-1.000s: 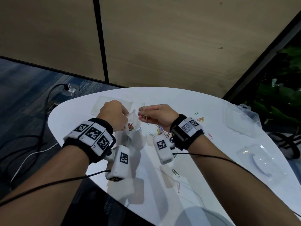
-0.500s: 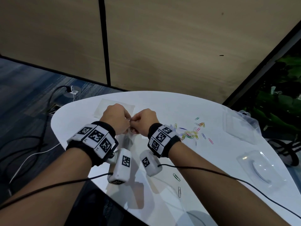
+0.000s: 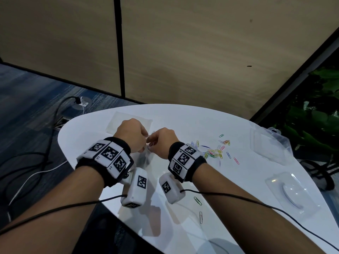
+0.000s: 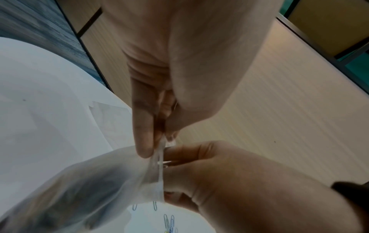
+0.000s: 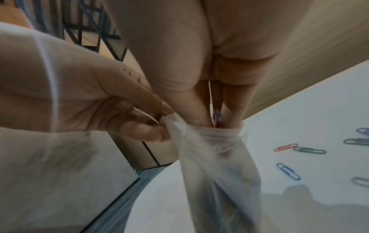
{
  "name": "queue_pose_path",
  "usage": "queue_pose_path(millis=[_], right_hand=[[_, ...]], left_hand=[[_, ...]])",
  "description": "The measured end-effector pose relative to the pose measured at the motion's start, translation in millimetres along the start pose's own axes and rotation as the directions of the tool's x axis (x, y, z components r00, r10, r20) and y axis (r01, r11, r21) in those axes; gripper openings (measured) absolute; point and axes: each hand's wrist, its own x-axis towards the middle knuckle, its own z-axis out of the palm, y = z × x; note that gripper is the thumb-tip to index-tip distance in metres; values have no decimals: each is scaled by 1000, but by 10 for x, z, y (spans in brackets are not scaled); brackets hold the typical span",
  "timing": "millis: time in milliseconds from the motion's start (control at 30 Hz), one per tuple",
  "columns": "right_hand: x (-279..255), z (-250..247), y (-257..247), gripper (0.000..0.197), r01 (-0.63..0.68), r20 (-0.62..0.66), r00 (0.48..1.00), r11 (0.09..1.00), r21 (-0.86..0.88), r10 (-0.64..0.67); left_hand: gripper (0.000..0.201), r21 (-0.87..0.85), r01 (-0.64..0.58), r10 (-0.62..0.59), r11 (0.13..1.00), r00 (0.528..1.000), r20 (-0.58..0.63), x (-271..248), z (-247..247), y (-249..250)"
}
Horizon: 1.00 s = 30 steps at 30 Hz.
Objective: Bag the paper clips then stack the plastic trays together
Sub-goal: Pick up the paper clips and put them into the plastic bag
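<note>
Holding the bag (image 3: 146, 154) between both hands above the table (image 3: 183, 118); loose paper clips (image 3: 213, 153) lie rightward, nearer the right hand (image 3: 162, 138).

Left wrist: left hand (image 4: 159, 88) pinches the bag's rim.

Right wrist: right hand's fingertips (image 5: 201, 116) push clips (image 5: 216, 118) straight down into the mouth.

From the head view my left hand (image 3: 131, 133) and my right hand (image 3: 162, 139) cover the mouth of the bag (image 3: 145, 158), so I cannot see there how my fingers hold it. In the right wrist view my fingertips (image 5: 201, 113) go inside the bag, and the clips between them are too blurred to count. Below my hand the bag's bottom is cut off by the edge. In the left wrist view its content is only a dark blur.
</note>
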Motion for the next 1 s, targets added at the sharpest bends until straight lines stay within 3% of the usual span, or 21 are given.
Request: queue_pose_path(millis=[133,267,333,400,433,467,533,600,700,833,1000], right_hand=[[-10,-26,-38,16,10,-30,999,993,-119,-13],[-50,-127,-31,31,215,209,962,958,-192,-175],[-27,-248,37,42,189,221,957,982,25,-189],[56,-374,171,48,73,111,986,915,397,-127],[143,-405,279,48,45,37,997,878,477,-71],[238,-430,403,48,30,-33,999,896,443,-17],[440,-376,626,45,-22,-100,994,991,131,36],[542,-222,750,39,-43,-23,999,989,-145,40],[616,89,757,52,56,187,982,951,-305,3],[580,489,852,66,244,336,940,807,-538,-60],[185,479,1353,67,375,337,924,593,-712,-179]], left_hand=[[32,7,1,-1,1000,1000,9,-7,-2,4],[25,7,-10,9,1000,1000,11,-39,-36,20],[26,11,-1,1,1000,1000,-13,-41,-84,-10],[26,9,20,-20,1000,999,-30,-47,-148,-58],[27,12,28,-28,1000,999,-39,-50,-183,-90],[27,16,32,-32,999,998,-48,-51,-206,-103],[27,29,36,-34,999,997,-63,-54,-249,-140],[25,31,37,-35,999,997,-68,-52,-264,-150],[24,30,38,-36,999,997,-63,-39,-263,-161],[26,42,32,-31,999,999,-44,-12,-256,-195],[28,46,28,-27,999,999,-27,-10,-233,-199]])
